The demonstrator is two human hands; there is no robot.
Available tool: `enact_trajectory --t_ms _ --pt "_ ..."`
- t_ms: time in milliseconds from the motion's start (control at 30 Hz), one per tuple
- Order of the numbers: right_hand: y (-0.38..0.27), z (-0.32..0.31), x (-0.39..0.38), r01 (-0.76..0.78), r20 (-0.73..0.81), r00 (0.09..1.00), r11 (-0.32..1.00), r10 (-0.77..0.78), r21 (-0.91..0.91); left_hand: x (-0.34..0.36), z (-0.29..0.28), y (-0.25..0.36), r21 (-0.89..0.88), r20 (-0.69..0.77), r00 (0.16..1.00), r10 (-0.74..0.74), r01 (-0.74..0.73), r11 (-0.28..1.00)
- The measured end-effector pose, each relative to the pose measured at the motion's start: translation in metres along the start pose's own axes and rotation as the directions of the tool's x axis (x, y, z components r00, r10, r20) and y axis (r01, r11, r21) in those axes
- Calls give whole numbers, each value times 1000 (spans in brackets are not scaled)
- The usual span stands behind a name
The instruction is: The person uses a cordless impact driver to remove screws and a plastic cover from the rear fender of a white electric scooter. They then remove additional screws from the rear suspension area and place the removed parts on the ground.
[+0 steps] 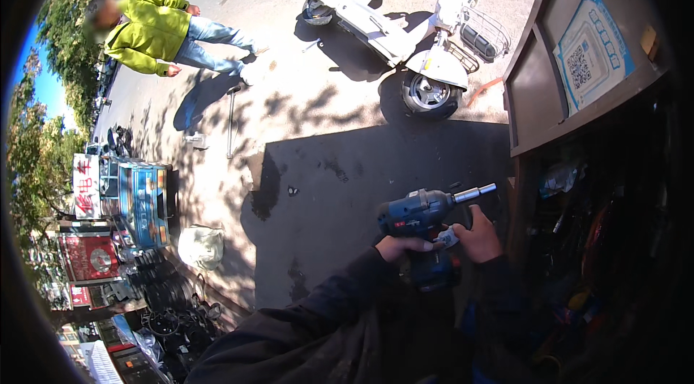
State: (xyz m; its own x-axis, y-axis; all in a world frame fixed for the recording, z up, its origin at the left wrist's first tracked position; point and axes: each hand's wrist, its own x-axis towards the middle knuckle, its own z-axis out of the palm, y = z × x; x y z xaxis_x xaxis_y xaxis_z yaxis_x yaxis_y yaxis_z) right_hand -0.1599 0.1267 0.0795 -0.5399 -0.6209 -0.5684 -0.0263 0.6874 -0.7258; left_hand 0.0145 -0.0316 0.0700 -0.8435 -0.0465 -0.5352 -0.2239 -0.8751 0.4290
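While it was held over shaded ground (347, 174), the blue-and-black power tool (416, 212) appeared heavy and stiff: bulky motor body leftmost, grip beneath it judged the best hold, metal socket (478, 192) rightmost, probably slippery, aimed between two and three o'clock. Left hand (396, 247): was closed about the grip, thumb across; motor body lay at one o'clock. Small white piece (446, 238), kind unclear: sat between the hands. Right hand (482, 238): was half curled, thumb raised, any firm hold undeterminable; motor body lay at ten o'clock, socket at twelve.
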Motion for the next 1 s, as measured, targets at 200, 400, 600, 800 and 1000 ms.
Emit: enact_trajectory --t_ms 200,400,600,800,1000 --pt "-140 61 5 343 257 912 938 -319 -54 -49 -42 57 -209 36 975 220 -208 956" --pt "-248 119 34 602 387 746 798 -542 -43 -110 -87 114 -408 -106 868 485 -483 775" --pt "-346 169 71 692 461 603 714 -651 103 -157 -111 195 -406 -27 722 691 -640 652" --pt "-398 224 152 772 414 528 623 -741 130 -159 -151 271 -226 -257 647 718 -763 606" --pt "-465 264 273 719 553 462 658 -693 224 -122 -228 381 -227 -67 713 698 -692 686"
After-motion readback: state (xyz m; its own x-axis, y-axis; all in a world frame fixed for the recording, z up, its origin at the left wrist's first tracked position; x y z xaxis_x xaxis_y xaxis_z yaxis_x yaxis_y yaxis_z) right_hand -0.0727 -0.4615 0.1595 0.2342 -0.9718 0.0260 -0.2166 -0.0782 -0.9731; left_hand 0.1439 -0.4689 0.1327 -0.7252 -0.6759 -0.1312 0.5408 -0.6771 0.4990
